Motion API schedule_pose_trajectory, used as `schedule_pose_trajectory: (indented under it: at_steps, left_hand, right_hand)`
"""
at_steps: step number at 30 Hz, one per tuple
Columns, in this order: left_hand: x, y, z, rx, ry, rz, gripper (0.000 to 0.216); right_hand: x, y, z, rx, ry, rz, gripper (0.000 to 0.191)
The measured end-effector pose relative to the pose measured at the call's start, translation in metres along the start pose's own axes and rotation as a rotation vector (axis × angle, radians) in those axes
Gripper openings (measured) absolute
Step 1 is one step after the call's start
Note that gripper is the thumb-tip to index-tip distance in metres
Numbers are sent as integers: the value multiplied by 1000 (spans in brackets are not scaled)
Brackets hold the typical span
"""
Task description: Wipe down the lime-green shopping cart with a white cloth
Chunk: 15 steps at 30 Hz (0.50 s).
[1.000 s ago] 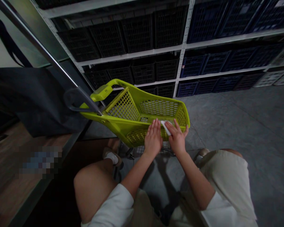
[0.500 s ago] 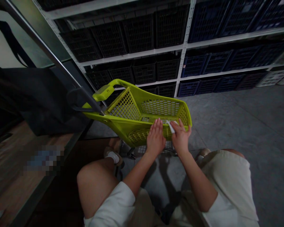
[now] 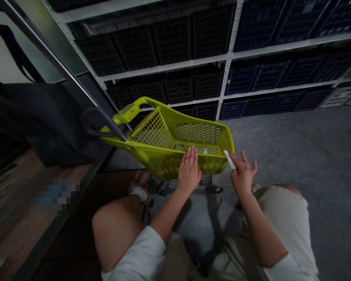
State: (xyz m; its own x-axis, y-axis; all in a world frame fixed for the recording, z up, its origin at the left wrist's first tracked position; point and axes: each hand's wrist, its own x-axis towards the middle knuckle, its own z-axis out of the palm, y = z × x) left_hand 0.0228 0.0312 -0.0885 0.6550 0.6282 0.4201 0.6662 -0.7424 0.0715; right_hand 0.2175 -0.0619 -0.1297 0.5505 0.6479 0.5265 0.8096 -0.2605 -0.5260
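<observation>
A lime-green plastic shopping cart [image 3: 163,152] stands on the grey floor in front of me. My left hand [image 3: 188,168] lies flat against the cart's near wall, fingers stretched out and together. My right hand [image 3: 243,172] is off the cart, just right of its corner, and pinches a small white strip [image 3: 229,160] between thumb and forefinger, the other fingers spread. Another small white bit [image 3: 205,150] shows at the cart's near rim. I am crouched, with my knees on either side.
White metal shelving [image 3: 225,58] full of black and blue plastic crates [image 3: 169,41] lines the back. A dark bag [image 3: 43,121] and a metal bar [image 3: 61,70] are on the left above a wooden surface [image 3: 20,195]. Grey floor [image 3: 304,148] stretches to the right.
My right hand has pulled away from the cart's near wall to the right, carrying the white strip. My left hand has stayed flat on the cart.
</observation>
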Motion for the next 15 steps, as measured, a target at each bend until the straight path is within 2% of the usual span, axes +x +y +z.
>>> schedule_pose_trajectory:
  at_steps: [3,6,8,9,11,13,15]
  left_hand:
    - [0,2,4,-23,24,-15,86]
    - [0,1,7,-22,29,-25,82]
    - [0,0,7,-9,19,-27,79]
    - [1,-1,6,-3,14,-26,79]
    - [1,-2,4,1,8,-21,83]
    - [1,-2,1,-6,14,-10,87]
    - [1,-2,-1,-12,19,-3,88]
  right_hand:
    - [1,-44,10,25,-7,-18,58]
    - [4,-96,23,92,-127,-162,60]
    - [6,-111,27,110,-183,-227,62]
    - [7,-110,26,105,-193,-245,62]
    - [7,-91,21,75,-186,-269,65]
    - [6,-57,11,39,-154,-264,66]
    - [4,-20,1,10,-97,-198,65]
